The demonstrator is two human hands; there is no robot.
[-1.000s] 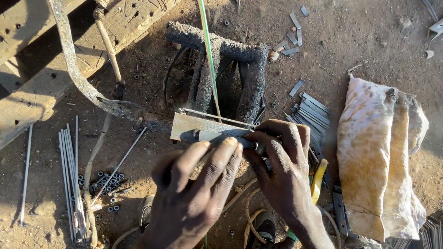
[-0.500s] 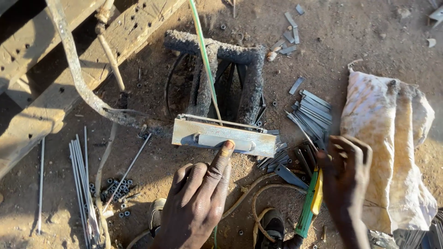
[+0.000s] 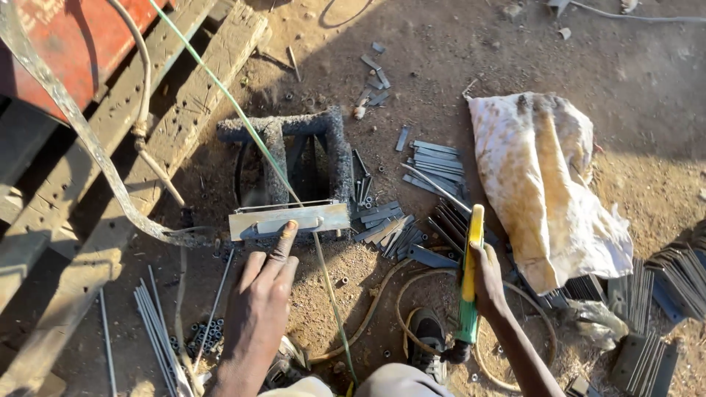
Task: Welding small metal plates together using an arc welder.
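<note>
A flat metal plate (image 3: 288,218) with a thin rod along its top lies on a rough, slag-crusted metal frame (image 3: 294,151). My left hand (image 3: 261,298) reaches forward and presses a fingertip on the plate's lower edge. My right hand (image 3: 487,283) is lower right, gripping a yellow and green welding electrode holder (image 3: 471,276) that points up and away from me. A green cable (image 3: 243,121) runs diagonally across the frame and plate.
Cut metal strips (image 3: 412,220) lie heaped right of the frame. A stained cloth sack (image 3: 548,184) lies at right, with stacked plates (image 3: 662,294) beyond it. Wooden beams (image 3: 118,158) cross the left. Thin rods (image 3: 158,323) and small nuts (image 3: 198,334) lie at lower left.
My right hand left the plate, swung out to the right and picked up the electrode holder. My left hand stayed on the plate, now with one fingertip on it.
</note>
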